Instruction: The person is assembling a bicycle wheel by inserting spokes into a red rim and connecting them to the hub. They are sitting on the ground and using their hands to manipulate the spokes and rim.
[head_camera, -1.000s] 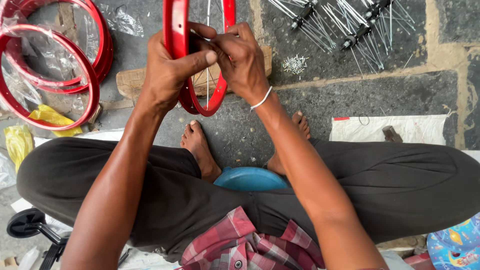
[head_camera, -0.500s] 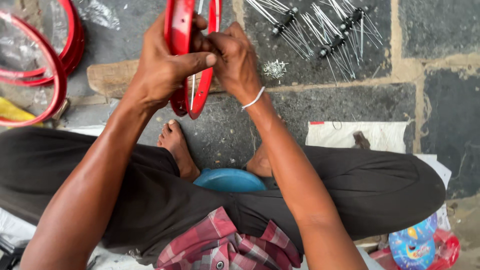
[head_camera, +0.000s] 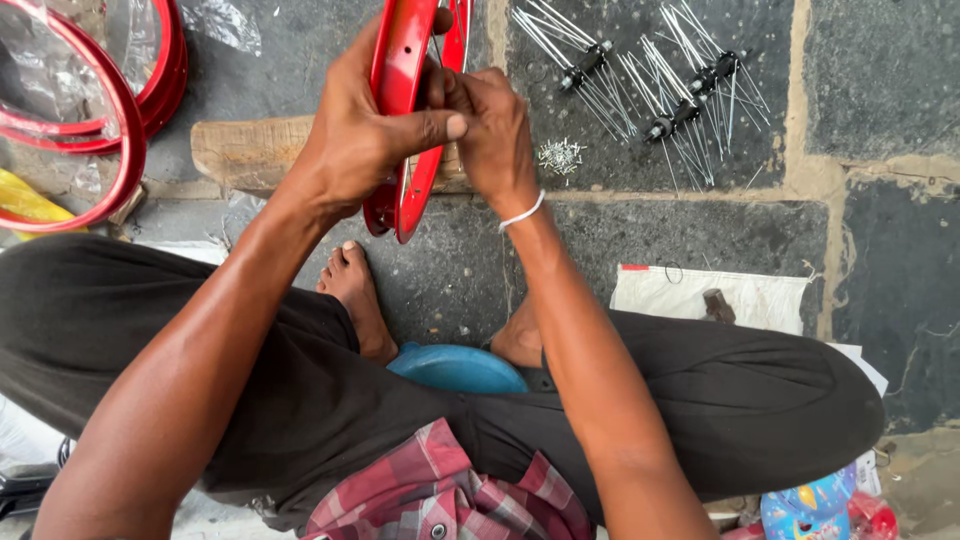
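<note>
Red painted metal rim (head_camera: 400, 130), held upright and edge-on above a wooden block (head_camera: 250, 150) on the stone floor (head_camera: 620, 250), between the sitter's knees. Left hand (head_camera: 350, 150) wrapped around the rim's outer wall, thumb across the front. Right hand (head_camera: 495, 130) pinched narrow at the rim's inner side, fingertips closed on something small; cannot tell what. Likely stiff and light, smooth glossy paint, so slippery; thin walls probably dent if dropped on stone. Best grip across the channel, as shown, away from spoke holes. Spoked hubs (head_camera: 680, 90) laid out well apart, loose nipples (head_camera: 560, 155) just beside the block, more red rims (head_camera: 90, 120) stacked at left.
</note>
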